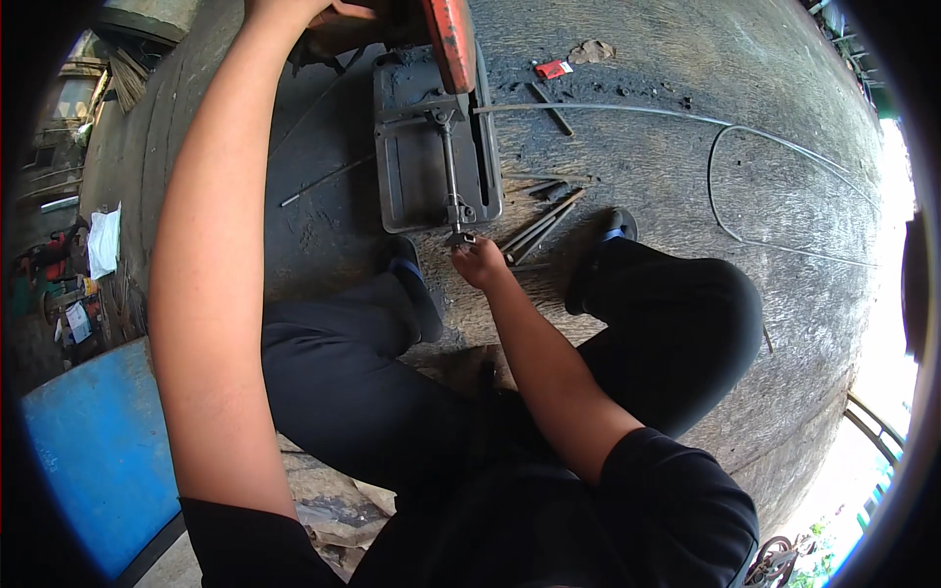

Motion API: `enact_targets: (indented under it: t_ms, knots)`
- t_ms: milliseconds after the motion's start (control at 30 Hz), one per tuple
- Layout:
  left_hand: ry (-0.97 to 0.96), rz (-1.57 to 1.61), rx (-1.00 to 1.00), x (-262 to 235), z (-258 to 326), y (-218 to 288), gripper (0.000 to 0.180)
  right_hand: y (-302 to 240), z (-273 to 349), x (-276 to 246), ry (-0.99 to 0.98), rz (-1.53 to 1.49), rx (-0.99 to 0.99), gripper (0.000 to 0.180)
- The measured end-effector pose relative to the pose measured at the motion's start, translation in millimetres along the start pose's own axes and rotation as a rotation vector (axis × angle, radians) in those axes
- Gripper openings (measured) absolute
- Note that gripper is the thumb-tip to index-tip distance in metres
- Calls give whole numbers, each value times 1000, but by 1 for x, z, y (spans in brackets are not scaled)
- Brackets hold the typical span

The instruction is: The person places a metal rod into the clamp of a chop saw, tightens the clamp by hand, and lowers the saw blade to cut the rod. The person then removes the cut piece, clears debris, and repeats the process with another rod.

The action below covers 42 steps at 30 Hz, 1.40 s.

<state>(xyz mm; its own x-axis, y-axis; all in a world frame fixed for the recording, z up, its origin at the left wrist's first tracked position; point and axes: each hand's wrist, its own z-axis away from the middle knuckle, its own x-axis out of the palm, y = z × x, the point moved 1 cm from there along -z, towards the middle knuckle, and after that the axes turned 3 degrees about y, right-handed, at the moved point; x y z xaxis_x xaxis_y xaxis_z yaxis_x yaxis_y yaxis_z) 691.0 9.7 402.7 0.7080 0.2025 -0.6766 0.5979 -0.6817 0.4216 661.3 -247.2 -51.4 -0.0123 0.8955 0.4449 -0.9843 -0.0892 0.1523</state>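
Steel rod [627, 110] lies across the grey base of a chop saw [431, 147] on the concrete floor [686, 186], clamped in the vise and running off to the right, where it bends into a long loop. Seen from the head camera, the right hand [478, 260] is closed on the crank [459, 235] at the near end of the vise screw, fingers curled around it. The left hand [314, 12] reaches up to the top edge of the picture, by the saw's red guard [449, 39]; it looks wrapped on the saw's handle, but the frame cuts it off, so I cannot tell its grip for sure. To do this well, I judge the crank should be turned until the rod sits snug against the fence, feet [608, 240] kept back. Short cut pieces [539, 225] lie just beside the right hand.
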Motion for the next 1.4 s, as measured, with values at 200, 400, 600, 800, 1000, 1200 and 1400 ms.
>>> enact_targets:
  t_ms: [200, 400, 600, 800, 1000, 1200, 1400]
  knots:
    - [32, -14, 20, 1, 6, -2, 22, 1, 4, 8, -69, -251, 310, 30]
    - [97, -81, 35, 13, 18, -2, 24, 1, 2, 8, -137, -218, 278, 27]
    - [-180, 62, -612, -4, 32, 21, 57, -10, 3, 18, -183, -439, 430, 31]
    - [-137, 61, -597, -10, 29, 33, 46, -15, -17, 36, -145, -509, 491, 30]
    - [-138, 114, -596, -11, 23, 27, 45, -6, -10, 44, -93, -345, 401, 32]
    - [-106, 70, -550, -8, 18, 26, 53, -1, -3, 37, -202, -244, 354, 28]
    - [-123, 66, -569, -7, 19, 24, 51, -1, 0, 35, -186, -319, 300, 28]
